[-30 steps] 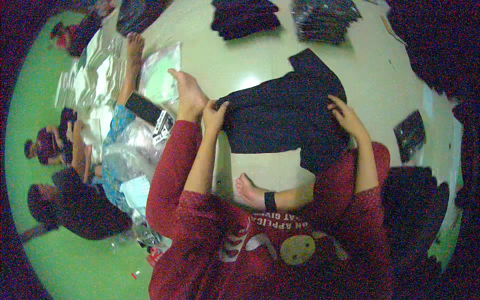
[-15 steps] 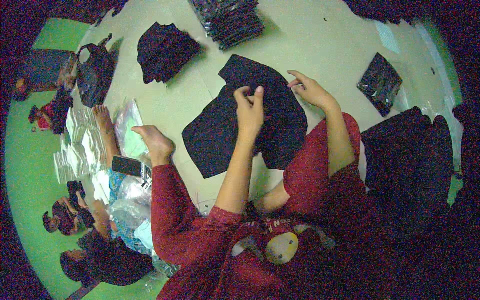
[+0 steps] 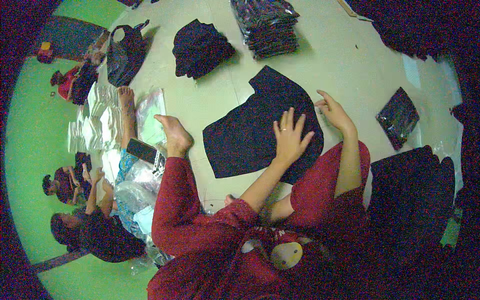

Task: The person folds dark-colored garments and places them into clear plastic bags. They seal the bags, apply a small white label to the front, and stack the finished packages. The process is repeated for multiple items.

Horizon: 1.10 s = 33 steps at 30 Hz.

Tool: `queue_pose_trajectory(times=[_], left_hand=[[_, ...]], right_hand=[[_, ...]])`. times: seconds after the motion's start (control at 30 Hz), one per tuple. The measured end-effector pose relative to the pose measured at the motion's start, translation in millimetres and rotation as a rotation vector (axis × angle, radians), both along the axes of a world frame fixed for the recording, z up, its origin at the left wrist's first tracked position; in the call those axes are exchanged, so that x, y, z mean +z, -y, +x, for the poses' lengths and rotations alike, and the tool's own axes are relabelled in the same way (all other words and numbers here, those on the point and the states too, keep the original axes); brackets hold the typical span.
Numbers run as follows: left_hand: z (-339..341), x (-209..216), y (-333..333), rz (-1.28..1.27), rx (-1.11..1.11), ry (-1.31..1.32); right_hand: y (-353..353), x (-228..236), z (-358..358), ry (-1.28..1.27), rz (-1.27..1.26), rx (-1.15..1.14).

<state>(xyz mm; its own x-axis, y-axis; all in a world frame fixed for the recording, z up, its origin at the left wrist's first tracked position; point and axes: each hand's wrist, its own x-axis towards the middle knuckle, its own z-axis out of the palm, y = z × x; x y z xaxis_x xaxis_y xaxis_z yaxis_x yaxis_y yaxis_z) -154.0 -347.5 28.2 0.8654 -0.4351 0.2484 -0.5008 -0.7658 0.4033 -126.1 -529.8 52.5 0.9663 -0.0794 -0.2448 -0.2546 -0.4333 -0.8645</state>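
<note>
Now | blk cloth [image 3: 252, 127]: flat, notched | L hand [image 3: 290, 141]: spread over it | R hand [image 3: 337, 115]: spread

Bold black print stands on a white label [image 3: 158, 165] at the end of a flat black rectangular object [image 3: 141, 150], beside the crumpled clear plastic [image 3: 137, 182]; its characters run aslant and are too small and blurred to read with certainty. A few pale letters show on the front of the dark red shirt [image 3: 215, 272] worn by the person, just above a round, pale yellow printed figure [image 3: 286, 255]; most of that lettering is lost in folds and shadow, so only fragments of it come through the grain.
</note>
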Motion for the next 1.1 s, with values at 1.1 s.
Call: queue_pose_trajectory(times=[1.1], left_hand=[[455,184,-218,0.536,0.193,0.168]], right_hand=[[-41,29,-15,-0.119,-0.156,0.237]])
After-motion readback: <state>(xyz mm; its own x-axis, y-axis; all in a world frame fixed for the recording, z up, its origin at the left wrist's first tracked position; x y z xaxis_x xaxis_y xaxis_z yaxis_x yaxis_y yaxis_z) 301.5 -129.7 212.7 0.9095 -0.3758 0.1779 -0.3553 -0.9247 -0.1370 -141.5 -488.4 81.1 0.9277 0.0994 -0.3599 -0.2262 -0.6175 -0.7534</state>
